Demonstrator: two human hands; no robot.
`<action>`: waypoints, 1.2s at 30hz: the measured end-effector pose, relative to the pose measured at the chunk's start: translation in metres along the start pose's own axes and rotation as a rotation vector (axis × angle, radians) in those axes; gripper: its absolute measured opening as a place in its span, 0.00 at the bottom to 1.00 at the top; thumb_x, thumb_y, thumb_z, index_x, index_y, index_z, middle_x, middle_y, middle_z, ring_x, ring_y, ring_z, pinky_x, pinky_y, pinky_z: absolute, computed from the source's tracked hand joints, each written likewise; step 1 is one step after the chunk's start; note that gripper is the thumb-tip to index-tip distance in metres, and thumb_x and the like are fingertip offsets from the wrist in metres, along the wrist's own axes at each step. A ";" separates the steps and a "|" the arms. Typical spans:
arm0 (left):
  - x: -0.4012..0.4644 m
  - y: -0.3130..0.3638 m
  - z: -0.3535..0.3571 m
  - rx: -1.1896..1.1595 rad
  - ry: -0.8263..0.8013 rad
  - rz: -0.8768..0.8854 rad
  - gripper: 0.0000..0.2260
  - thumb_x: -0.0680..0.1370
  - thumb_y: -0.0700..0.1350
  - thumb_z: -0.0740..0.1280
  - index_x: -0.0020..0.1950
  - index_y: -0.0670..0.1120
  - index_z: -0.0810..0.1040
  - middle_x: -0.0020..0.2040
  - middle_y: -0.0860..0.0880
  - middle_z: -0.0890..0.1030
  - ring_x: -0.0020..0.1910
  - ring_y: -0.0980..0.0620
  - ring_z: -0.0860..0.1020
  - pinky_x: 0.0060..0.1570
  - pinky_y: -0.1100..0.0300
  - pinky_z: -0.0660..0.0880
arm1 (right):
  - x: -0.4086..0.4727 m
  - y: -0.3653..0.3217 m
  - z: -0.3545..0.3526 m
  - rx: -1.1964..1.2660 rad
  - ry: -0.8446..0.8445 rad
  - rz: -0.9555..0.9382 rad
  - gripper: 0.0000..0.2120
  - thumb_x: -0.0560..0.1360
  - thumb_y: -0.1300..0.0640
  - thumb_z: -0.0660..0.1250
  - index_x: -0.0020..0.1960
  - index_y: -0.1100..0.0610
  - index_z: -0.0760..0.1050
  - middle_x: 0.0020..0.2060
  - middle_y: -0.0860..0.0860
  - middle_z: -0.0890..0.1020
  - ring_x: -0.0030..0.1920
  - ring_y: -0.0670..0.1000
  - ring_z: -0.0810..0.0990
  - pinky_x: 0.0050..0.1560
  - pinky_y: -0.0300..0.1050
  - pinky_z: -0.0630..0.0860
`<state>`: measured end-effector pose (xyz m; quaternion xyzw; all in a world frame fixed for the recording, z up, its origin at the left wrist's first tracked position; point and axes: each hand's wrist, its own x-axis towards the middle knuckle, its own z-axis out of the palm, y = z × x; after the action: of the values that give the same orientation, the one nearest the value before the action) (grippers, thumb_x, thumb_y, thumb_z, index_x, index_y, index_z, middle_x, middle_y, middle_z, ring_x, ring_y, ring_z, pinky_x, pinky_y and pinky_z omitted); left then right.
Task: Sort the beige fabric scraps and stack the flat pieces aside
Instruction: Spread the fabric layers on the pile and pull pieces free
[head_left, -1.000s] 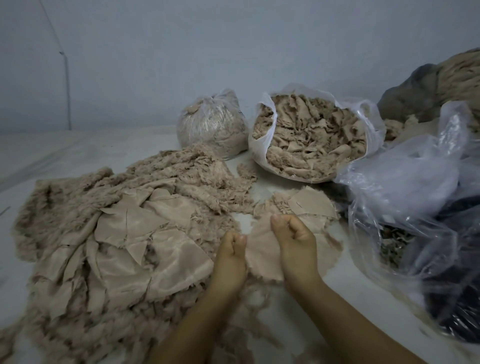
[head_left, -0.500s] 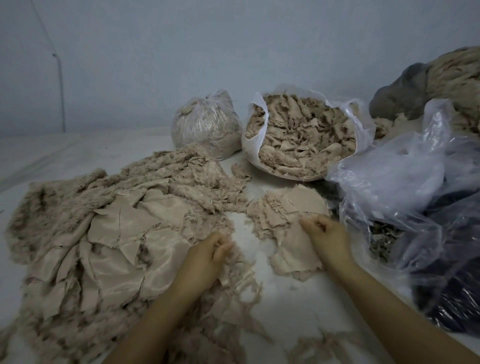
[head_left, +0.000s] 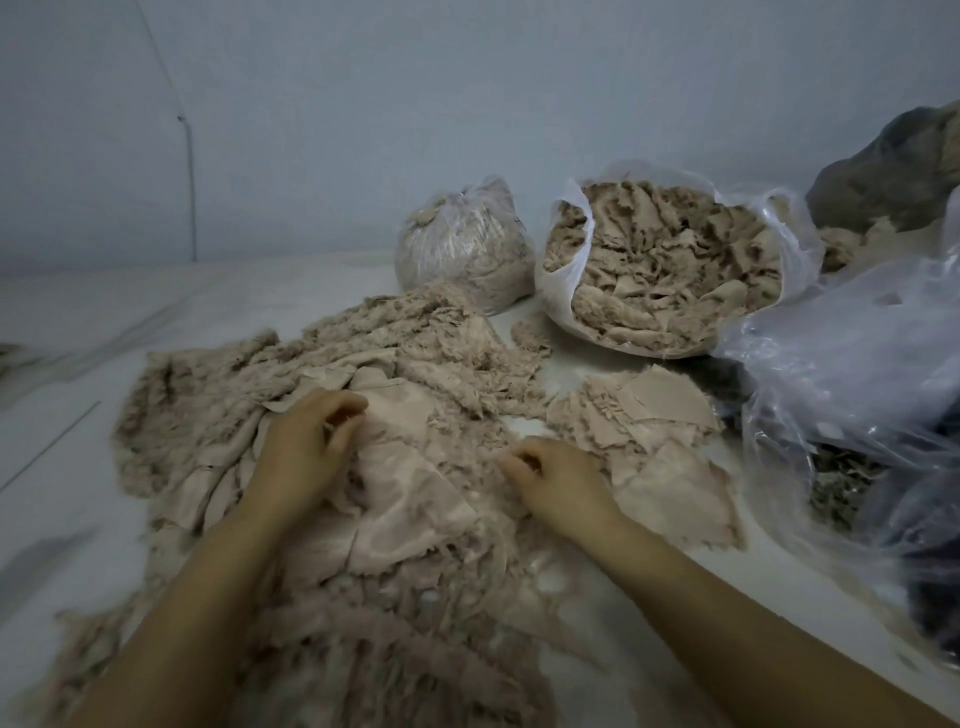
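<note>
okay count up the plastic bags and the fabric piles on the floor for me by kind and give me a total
Tied bags of scraps: 1, tied bag
Open bags of scraps: 1, open bag
Crumpled clear bags: 1, crumpled bag
Loose scrap piles: 1, big pile
Flat-piece stacks: 1, flat stack
Total: 5

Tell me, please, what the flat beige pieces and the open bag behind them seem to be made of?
The flat beige pieces look like thin woven cloth with a matte, faintly silky face; their edges fray into loose threads. The open bag looks like thin, translucent whitish plastic film: it wrinkles, shines in spots and lets the scraps inside show through. The exact fibre cannot be told.
</note>
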<state>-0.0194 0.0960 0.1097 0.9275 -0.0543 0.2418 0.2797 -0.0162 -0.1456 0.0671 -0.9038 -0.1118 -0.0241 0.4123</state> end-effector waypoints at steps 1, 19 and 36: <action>0.002 -0.006 -0.001 0.001 -0.020 -0.003 0.06 0.78 0.38 0.66 0.50 0.45 0.80 0.50 0.48 0.80 0.46 0.50 0.77 0.47 0.61 0.71 | 0.006 -0.012 0.012 0.062 -0.032 0.003 0.14 0.78 0.45 0.63 0.43 0.54 0.78 0.37 0.47 0.79 0.39 0.47 0.76 0.40 0.41 0.71; 0.001 -0.001 0.036 -0.265 -0.199 0.137 0.15 0.80 0.53 0.61 0.60 0.47 0.79 0.56 0.62 0.75 0.55 0.71 0.70 0.58 0.78 0.63 | -0.003 -0.017 0.038 0.601 0.081 -0.043 0.13 0.78 0.54 0.66 0.39 0.61 0.70 0.31 0.46 0.72 0.34 0.45 0.70 0.38 0.38 0.68; 0.004 0.052 0.064 -0.331 -0.615 0.018 0.09 0.77 0.47 0.68 0.39 0.45 0.78 0.32 0.55 0.74 0.31 0.60 0.69 0.36 0.64 0.66 | -0.024 0.015 0.023 0.621 0.108 0.040 0.08 0.79 0.63 0.62 0.43 0.56 0.77 0.24 0.42 0.75 0.25 0.39 0.69 0.28 0.32 0.67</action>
<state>-0.0017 0.0179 0.0906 0.8985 -0.1826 -0.0586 0.3948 -0.0377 -0.1422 0.0378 -0.7342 -0.0737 -0.0288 0.6743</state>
